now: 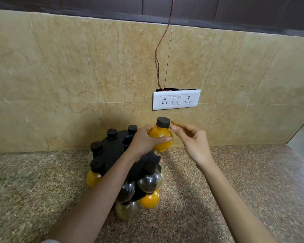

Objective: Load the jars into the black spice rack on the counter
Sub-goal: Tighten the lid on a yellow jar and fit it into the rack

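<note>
My left hand (146,140) grips a round jar of yellow powder (161,135) with a black cap, held upright above the right side of the black spice rack (112,149). My right hand (191,139) hovers just right of the jar, fingers apart, fingertips close to the cap, holding nothing. The rack stands on the counter and carries several jars: black caps along its top tier (111,133), a yellow jar at the lower left (92,178), clear and dark jars (148,182) and another yellow jar (149,199) at the lower front. One top hole (127,140) shows no jar.
The speckled granite counter (235,181) runs left and right of the rack. A beige marble wall rises behind it, with a white socket and switch plate (176,99) and a thin red wire (158,55) hanging down to it.
</note>
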